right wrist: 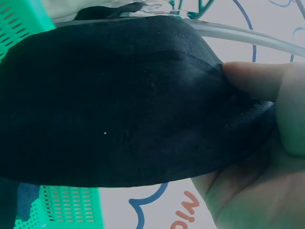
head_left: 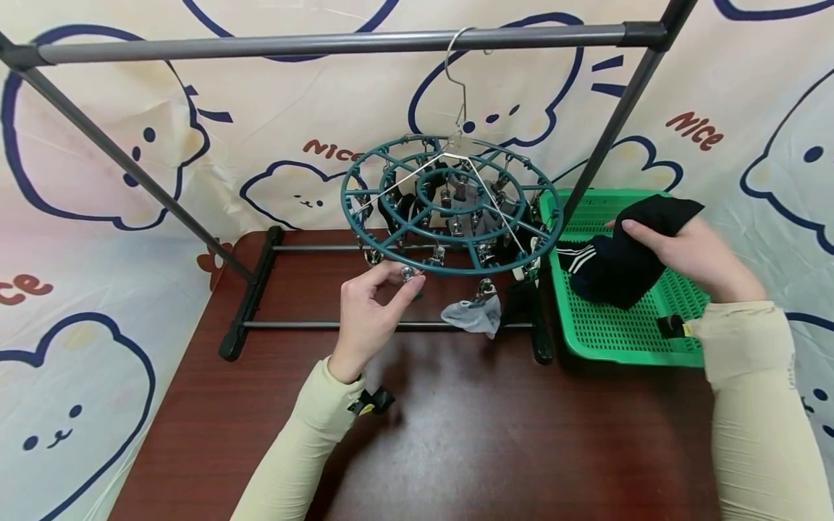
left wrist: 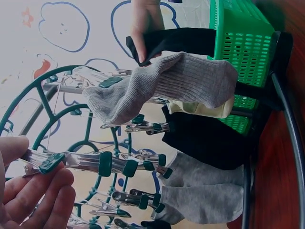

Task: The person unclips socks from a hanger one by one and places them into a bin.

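Note:
My left hand (head_left: pixel 370 311) pinches a metal clip (left wrist: pixel 86 161) with green tips between thumb and fingers, at the near rim of a round green drying hanger (head_left: pixel 449 270). The clip's mouth holds no cloth. Over the green basket (head_left: pixel 625 356) at the right, my right hand (head_left: pixel 706 257) grips a black sock (right wrist: pixel 119 105) by one end, thumb on top. Dark cloth with white stripes (head_left: pixel 578 255) lies by it in the basket. A grey sock (head_left: pixel 474 316) hangs from a clip at the hanger's near right.
The hanger hooks onto the grey bar (head_left: pixel 260 47) of a rack standing on the brown table (head_left: pixel 495 434). More grey socks (left wrist: pixel 200 202) and a black one (left wrist: pixel 205 140) hang from its clips. A patterned cloth (head_left: pixel 78 405) covers the wall behind.

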